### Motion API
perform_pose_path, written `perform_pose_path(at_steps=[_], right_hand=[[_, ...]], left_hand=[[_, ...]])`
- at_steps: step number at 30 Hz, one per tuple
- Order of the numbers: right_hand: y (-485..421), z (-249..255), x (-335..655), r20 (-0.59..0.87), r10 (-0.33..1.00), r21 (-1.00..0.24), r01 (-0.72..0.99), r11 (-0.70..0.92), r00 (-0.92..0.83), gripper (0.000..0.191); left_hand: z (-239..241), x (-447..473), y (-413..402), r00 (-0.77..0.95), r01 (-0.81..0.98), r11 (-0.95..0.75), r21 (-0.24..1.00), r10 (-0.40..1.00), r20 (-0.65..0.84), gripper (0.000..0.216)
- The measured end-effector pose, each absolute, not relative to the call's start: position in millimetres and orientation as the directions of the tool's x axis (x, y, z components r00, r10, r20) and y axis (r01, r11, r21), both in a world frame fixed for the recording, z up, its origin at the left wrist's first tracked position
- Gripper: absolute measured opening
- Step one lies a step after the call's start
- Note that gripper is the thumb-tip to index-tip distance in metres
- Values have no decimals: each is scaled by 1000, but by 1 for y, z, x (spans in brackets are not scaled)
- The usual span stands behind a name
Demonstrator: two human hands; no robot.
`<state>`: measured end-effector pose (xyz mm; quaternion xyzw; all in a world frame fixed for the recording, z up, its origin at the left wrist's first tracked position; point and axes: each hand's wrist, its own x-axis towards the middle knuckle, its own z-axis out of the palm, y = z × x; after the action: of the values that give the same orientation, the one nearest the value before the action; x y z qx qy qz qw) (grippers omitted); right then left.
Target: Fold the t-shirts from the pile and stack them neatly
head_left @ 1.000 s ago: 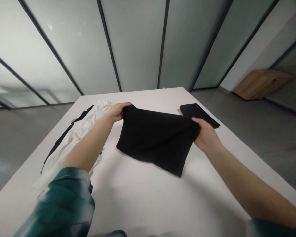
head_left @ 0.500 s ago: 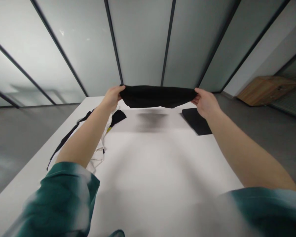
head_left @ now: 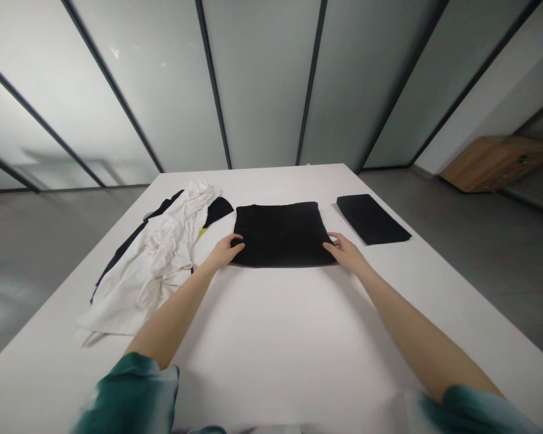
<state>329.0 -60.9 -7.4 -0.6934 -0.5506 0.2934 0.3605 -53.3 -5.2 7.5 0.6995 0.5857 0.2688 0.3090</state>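
A black cloth [head_left: 280, 234], folded into a flat rectangle, lies on the white table [head_left: 271, 337] a little past its middle. My left hand [head_left: 226, 250] pinches the cloth's near left corner. At the near right corner, my right hand [head_left: 346, 251] grips the edge with curled fingers. Both forearms stretch out over the table toward it.
A smaller folded black piece [head_left: 371, 218] lies to the right of the cloth. A crumpled heap of white fabric [head_left: 158, 256] over black fabric [head_left: 127, 247] covers the table's left side. Frosted glass panels stand behind the table; a wooden cabinet [head_left: 493, 163] sits on the floor at right.
Both hands lifted the black cloth high, swung it away from me, then lowered it flat onto the table, where it lies folded with my hands at its near corners.
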Motion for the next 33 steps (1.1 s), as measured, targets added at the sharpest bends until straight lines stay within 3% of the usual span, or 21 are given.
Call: perform_pose_path(at_steps=[2,5,14,21,26,33], right_hand=[[-58,-11,323,106,965,-772,631,-72,239,40],[-60,-20,317,221,935,-762,647,-12,277,27],[-63,-24,319,247,916,-794,608,4,316,13],[-57,-32,321,261,912,-667,742,-67,316,29],[-59,-30,318,265,920,-533,839,-111,290,37],[-63,-16,310,133,940,-422,877,-232,313,46]], left_hand=[[0,-50,-8,146,691,-173,702,984,99,29],[-11,-49,-17,83,692,-167,702,985,152,33],[-14,-47,-17,24,762,-125,635,986,165,27],[-17,-47,-17,12,829,-155,538,966,260,34],[-12,-47,-19,-17,879,-78,470,981,194,43],[-6,-49,-21,25,883,-82,462,991,129,45]])
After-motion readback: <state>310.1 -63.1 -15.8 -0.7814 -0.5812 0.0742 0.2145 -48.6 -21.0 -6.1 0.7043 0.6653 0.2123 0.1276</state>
